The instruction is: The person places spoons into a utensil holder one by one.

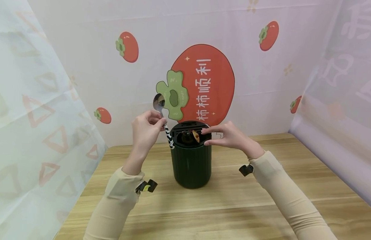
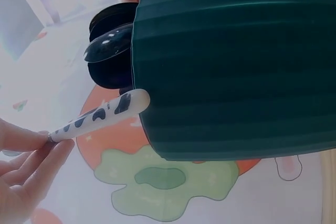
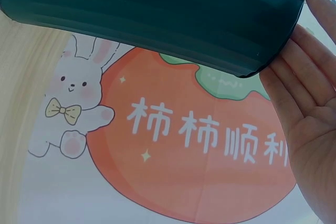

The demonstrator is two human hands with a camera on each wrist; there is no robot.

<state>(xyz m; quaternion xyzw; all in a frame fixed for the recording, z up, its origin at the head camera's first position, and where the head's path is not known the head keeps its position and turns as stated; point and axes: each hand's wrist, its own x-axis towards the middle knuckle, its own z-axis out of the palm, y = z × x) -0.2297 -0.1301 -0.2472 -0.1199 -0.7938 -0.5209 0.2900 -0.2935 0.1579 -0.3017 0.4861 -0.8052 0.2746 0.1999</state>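
My left hand [image 1: 147,128] pinches a metal spoon with a black-and-white patterned handle [image 1: 168,135]. The spoon's bowl [image 1: 159,101] points up, and its handle end hangs beside the left rim of a dark green ribbed utensil holder [image 1: 192,166]. In the left wrist view, thumb and fingertips grip the spoon at the neck end of its handle [image 2: 100,115]. On the other side, my right hand [image 1: 228,135] rests with nearly straight fingers at the holder's rim. Shiny rounded utensil heads [image 2: 109,43] stick out of the holder's top.
The holder stands upright on a wood-grain table [image 1: 185,216], with a black slotted top [image 1: 188,126]. Close behind is a white cloth backdrop [image 1: 248,100] printed with persimmons; similar cloth walls flank both sides.
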